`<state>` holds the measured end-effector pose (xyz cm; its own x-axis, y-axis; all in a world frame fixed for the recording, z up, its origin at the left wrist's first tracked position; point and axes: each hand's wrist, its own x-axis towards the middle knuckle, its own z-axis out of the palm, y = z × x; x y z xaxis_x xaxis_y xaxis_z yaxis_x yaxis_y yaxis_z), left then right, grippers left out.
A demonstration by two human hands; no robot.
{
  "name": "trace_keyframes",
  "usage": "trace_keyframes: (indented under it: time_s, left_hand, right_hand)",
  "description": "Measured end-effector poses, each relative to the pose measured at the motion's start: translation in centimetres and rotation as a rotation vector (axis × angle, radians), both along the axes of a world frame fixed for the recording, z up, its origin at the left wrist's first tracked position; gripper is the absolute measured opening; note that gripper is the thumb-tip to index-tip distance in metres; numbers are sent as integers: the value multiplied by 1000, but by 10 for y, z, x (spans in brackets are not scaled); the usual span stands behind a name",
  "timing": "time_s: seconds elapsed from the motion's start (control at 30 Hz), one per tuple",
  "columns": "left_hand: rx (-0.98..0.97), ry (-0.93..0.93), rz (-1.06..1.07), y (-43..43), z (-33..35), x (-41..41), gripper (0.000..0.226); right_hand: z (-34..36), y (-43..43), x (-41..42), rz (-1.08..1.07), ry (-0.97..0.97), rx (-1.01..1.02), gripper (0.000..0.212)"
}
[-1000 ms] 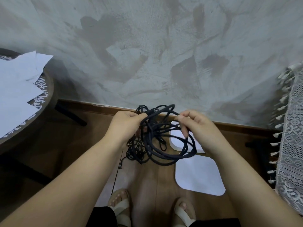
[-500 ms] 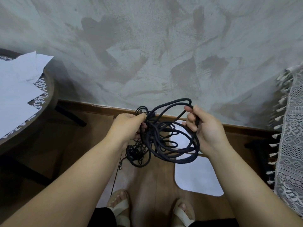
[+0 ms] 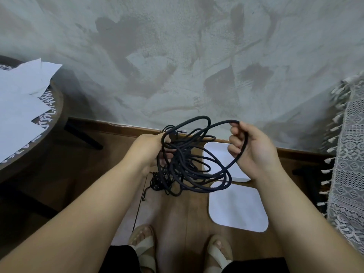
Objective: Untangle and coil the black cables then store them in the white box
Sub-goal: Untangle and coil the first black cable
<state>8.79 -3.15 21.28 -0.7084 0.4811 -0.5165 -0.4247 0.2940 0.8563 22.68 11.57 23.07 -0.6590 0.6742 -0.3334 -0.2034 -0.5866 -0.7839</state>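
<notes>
Loop point(image 3: 224, 123) pulled up and right out of cables point(image 3: 178, 160) by right hand point(image 3: 254, 148), fingers point(image 3: 234, 139) curled round it | left hand point(image 3: 149, 150) grips the rest | untangling underway, nothing coiled yet

Left hand point(image 3: 150, 149): forearm extended forward, fingers curled round the bunched cable point(image 3: 178, 164). Right hand point(image 3: 255, 152): slightly higher, fingers curled round one loop.
</notes>
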Motion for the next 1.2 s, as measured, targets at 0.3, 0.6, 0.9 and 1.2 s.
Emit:
trace_keyframes:
  time_s: [0.3, 0.6, 0.9, 1.2]
  left_hand:
    - [247, -188, 51, 1, -1, -2, 12]
    - [102, 83, -10, 2, -1, 1, 17]
    - [79, 30, 237, -4, -1, -3, 20]
    - [218, -151, 504, -3, -8, -14, 19]
  right_hand:
    - [1, -7, 5, 372, -388, 471, 27]
    - [6, -17, 0, 226, -335, 640, 23]
    - [2, 8, 5, 7, -250, 286, 22]
    - [2, 3, 14, 620, -434, 711, 23]
